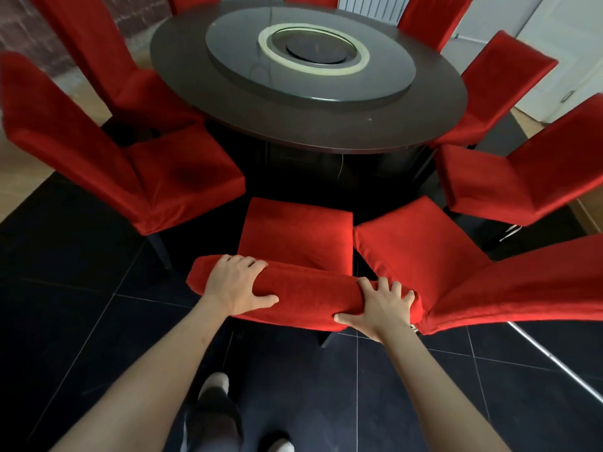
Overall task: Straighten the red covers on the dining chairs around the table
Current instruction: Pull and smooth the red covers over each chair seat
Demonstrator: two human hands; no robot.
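Note:
A dining chair in a red cover (303, 291) stands right in front of me, its seat (293, 233) facing the round dark table (326, 125). My left hand (236, 283) grips the top of the chair back near its left end, fingers over the far side and thumb on the near side. My right hand (380, 308) grips the same top edge near its right end in the same way. Several more red-covered chairs ring the table.
A second red chair (424, 252) stands close on the right, almost touching the held one. Another chair (146, 177) sits to the left. A grey turntable (310, 53) lies on the table. Dark floor tiles (98, 321) spread under me, and my feet show below.

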